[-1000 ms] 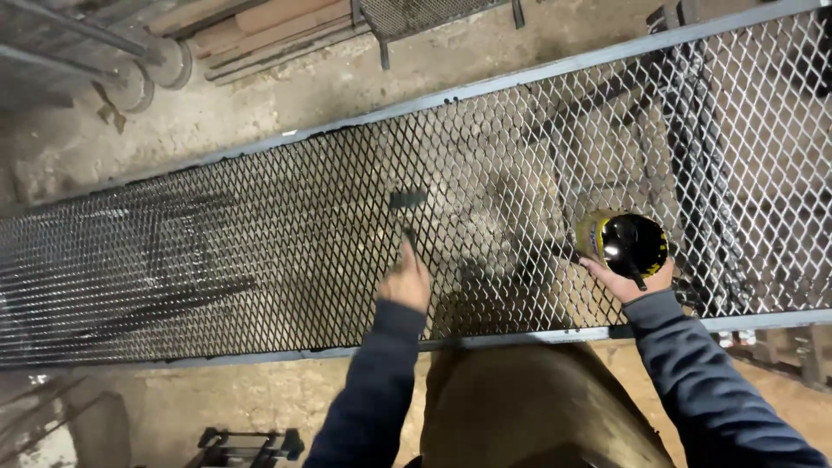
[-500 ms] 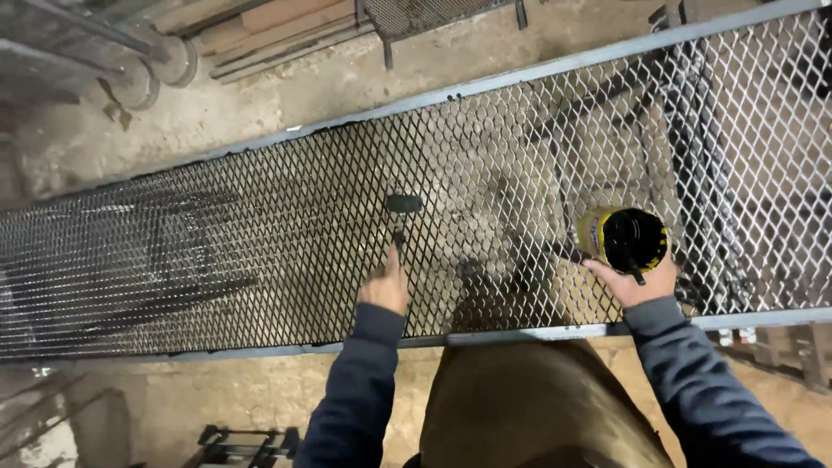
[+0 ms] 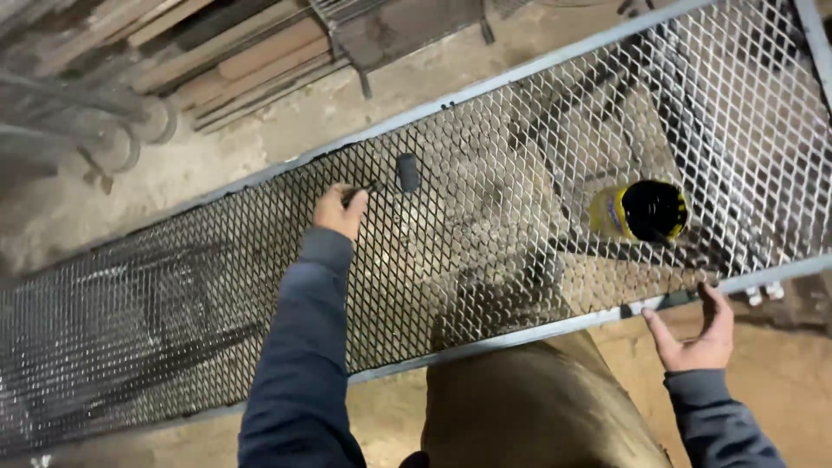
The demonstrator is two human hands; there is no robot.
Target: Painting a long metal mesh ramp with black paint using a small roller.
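A long expanded-metal mesh panel (image 3: 217, 286) in a grey frame lies flat before me, its left part painted black and its right part pale. My left hand (image 3: 340, 211) is stretched out over the mesh and shut on the handle of a small black paint roller (image 3: 406, 172), whose head rests on the mesh. A yellow can (image 3: 640, 211) holding black paint stands on the mesh to the right. My right hand (image 3: 693, 334) is open, fingers spread, touching the near frame rail (image 3: 555, 325) below the can.
Wooden planks (image 3: 251, 61) and metal rods (image 3: 78, 113) lie on the dirt floor beyond the far rail. A dark metal stand (image 3: 381, 35) sits at the top centre. My tan trousers (image 3: 529, 407) press against the near rail.
My right hand has let go of the yellow can, which now stands on the mesh, and dropped to the near rail. My left hand has pushed the roller farther out across the mesh.
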